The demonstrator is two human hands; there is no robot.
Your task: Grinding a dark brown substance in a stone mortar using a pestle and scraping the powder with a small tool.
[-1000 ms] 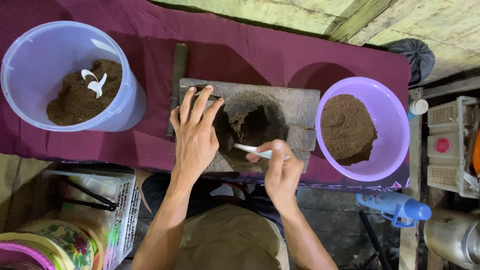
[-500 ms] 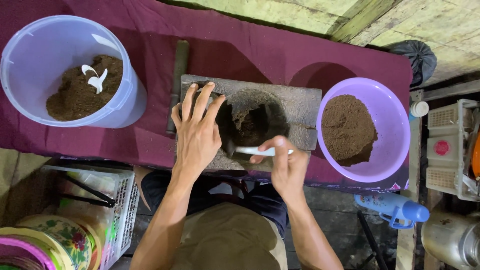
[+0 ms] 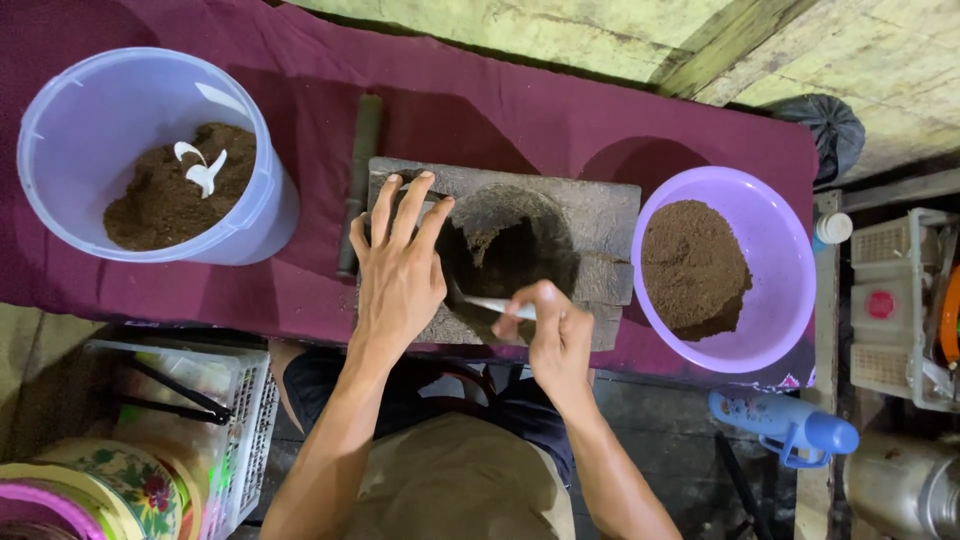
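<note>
Right hand: the right hand (image 3: pixel 560 335) is curled shut around the handle of a small white plastic spoon (image 3: pixel 497 305), whose bowl dips into the hollow of the mould.
Left hand: the left hand (image 3: pixel 400 270) lies flat, fingers spread and holding nothing, pressed on the left part of the mould.
Mould: a grey rough wooden block with a round hollow (image 3: pixel 515 250) sits mid-counter, dark brown powder (image 3: pixel 500 245) in the hollow.
Counter: the counter, draped in maroon cloth (image 3: pixel 500 110), carries everything.
Right bowl: a lilac plastic basin (image 3: pixel 790 265), just beside the block, holds a heap of the same powder.
Left bucket: a pale blue translucent plastic bucket (image 3: pixel 70 120), well apart on the left, holds powder and a second white scoop.
Stick: a dark wooden stick (image 3: pixel 358 180) lies beside the block's left edge.
Risk: powder could spill over the rim onto the cloth if the spoon tips; the block could shift if the flat palm lifts.
Change: compared with a second ago, the right hand has moved in closer to the hollow and the spoon points deeper; the left palm has hardly shifted.
</note>
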